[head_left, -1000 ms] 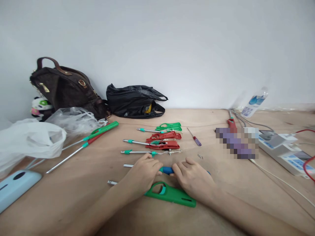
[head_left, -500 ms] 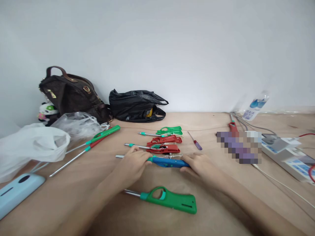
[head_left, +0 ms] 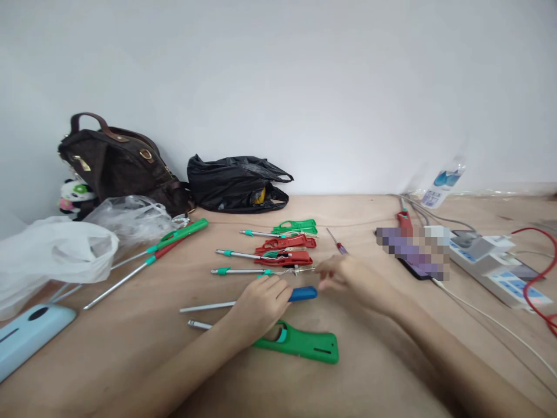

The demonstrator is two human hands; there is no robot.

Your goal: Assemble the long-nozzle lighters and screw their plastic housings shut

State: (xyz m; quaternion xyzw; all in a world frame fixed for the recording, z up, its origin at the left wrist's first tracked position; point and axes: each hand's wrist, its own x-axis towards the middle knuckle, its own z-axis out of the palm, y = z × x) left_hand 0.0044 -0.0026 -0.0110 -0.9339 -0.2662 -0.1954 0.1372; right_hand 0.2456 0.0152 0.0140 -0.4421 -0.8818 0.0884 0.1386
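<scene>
My left hand (head_left: 263, 303) is closed around the blue lighter handle (head_left: 304, 294), whose metal tube (head_left: 206, 307) points left; the hand hides its middle. Just right of the handle's end, my right hand (head_left: 339, 276) has curled fingers with a gap at the thumb and nothing visible in them. Its fingertips are near a bare lighter rod (head_left: 243, 271) with thin wires and a clear end piece. Closer to me lies a green lighter (head_left: 308, 343), partly behind my left hand. Beyond are opened red lighter halves (head_left: 289, 257) and a green half (head_left: 298, 226).
A screwdriver (head_left: 336, 240) lies behind my right hand. To the right are a phone (head_left: 418, 273), a power strip (head_left: 500, 278) with cables, and a bottle (head_left: 444, 184). Plastic bags (head_left: 65, 249), a backpack (head_left: 117, 168) and a light-blue case (head_left: 39, 334) stand left.
The blue lighter has come nearer to me in my left hand. My right hand has let go of its handle. The bare rod with wires behind it now shows fully.
</scene>
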